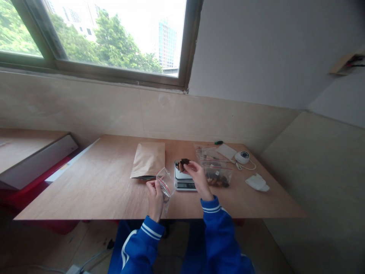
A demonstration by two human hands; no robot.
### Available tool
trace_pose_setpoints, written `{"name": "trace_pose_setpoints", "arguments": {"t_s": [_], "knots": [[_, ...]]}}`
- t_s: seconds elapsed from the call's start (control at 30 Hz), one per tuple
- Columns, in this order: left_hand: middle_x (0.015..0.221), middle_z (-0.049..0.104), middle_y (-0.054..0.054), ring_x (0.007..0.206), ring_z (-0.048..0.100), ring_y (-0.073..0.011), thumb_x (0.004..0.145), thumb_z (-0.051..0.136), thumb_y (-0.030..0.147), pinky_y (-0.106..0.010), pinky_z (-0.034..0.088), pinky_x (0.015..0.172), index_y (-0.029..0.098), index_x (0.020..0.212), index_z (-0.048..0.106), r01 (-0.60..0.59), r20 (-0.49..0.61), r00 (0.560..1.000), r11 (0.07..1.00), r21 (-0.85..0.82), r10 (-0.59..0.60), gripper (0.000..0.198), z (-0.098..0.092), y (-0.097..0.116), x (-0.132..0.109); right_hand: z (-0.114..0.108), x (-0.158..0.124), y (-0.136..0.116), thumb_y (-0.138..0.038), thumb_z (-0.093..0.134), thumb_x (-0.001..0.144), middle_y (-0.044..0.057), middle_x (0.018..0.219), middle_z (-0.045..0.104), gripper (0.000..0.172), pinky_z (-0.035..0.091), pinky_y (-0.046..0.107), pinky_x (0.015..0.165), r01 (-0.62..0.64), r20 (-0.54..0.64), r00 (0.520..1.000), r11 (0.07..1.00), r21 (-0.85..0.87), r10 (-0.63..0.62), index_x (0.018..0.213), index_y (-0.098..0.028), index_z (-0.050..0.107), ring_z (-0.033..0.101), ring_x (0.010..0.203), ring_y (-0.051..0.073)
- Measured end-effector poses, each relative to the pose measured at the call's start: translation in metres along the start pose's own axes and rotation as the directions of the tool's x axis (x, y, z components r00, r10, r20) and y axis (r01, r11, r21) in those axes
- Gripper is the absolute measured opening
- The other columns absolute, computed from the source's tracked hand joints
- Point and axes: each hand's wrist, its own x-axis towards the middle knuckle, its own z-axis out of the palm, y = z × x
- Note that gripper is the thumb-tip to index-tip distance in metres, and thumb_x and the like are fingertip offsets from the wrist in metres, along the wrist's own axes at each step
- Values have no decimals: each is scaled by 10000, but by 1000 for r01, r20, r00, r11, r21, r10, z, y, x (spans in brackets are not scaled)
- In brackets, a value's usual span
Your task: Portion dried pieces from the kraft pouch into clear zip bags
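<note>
My left hand point(154, 197) grips a clear zip bag point(164, 189) with a red seal line, its mouth facing up near the table's front. Dried brown pieces point(182, 164), perhaps mushroom or bark, are pinched in my right hand point(196, 175). That hand is over a small digital scale point(185, 185) with a grey display at its front; I cannot tell whether the pieces touch its plate. Left of the scale lies a brown kraft paper bag point(149, 160), its dark opening towards me. Several filled clear zip bags point(219, 174) with small white labels lie to the right.
On the right of the wooden table point(99, 190) are a white dome camera point(242, 156) with a cable, a white card point(226, 151) and a crumpled white tissue point(257, 182). A green-handled tool point(218, 142) lies at the back edge. Wall and window stand behind.
</note>
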Motion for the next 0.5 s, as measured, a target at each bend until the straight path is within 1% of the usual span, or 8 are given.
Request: {"name": "trace_pose_setpoints", "arguments": {"t_s": [0.07,0.13,0.2,0.27,0.33,0.4,0.43,0.5], "knots": [[1016,686,-144,752,668,-207,853,459,520,-313,506,610,190,889,457,-11,16,1000,1000,10,11,332,0,0,0,14,-12,-6,-420,752,650,52,811,707,371,565,347,684,-17,98,995,998,-65,23,912,-168,679,667,731,203],[1003,689,-141,750,671,-214,857,447,523,-323,510,619,193,892,449,-12,11,1000,1000,22,12,332,-1,1,0,23,-20,-9,-416,745,660,54,798,705,356,559,337,679,3,197,980,986,-164,29,910,-169,684,665,738,206],[987,692,-129,702,670,-206,869,425,521,-332,514,619,201,893,434,-8,3,1000,1000,27,8,321,-2,2,0,25,-21,-11,-416,715,699,67,888,707,359,552,331,710,68,267,964,966,-249,2,968,-182,677,664,810,210],[996,693,-123,649,663,-196,878,408,517,-338,517,604,211,893,414,2,11,1000,1000,10,-2,307,-3,4,0,20,-13,-10,-419,642,772,80,1040,680,355,540,328,770,166,275,958,939,-301,-81,1053,-202,648,648,919,207],[1032,689,-129,632,662,-194,880,402,515,-337,517,585,216,897,400,18,20,1000,1000,-15,-17,299,-3,6,0,12,3,-3,-411,554,835,90,1143,634,342,519,336,834,261,219,957,894,-363,-190,1106,-213,619,617,1011,204],[1046,687,-137,627,663,-196,878,399,521,-335,513,564,215,909,397,37,18,999,999,-25,-36,307,-3,8,0,3,23,9,-387,525,849,107,1208,588,354,476,369,915,311,171,950,806,-504,-260,1150,-215,601,562,1114,222],[1042,688,-138,619,661,-195,878,396,525,-334,511,556,213,916,397,44,16,999,999,-22,-43,314,-3,8,0,0,33,18,-372,550,833,116,1266,548,385,429,397,973,309,167,950,735,-604,-262,1184,-218,586,503,1195,242],[1025,692,-134,597,654,-189,876,395,531,-335,509,549,208,924,404,46,15,999,999,-13,-45,327,-4,9,-1,-4,49,36,-370,619,790,130,1394,431,511,319,462,1054,252,189,967,576,-778,-168,1274,-230,532,360,1319,293]]}}
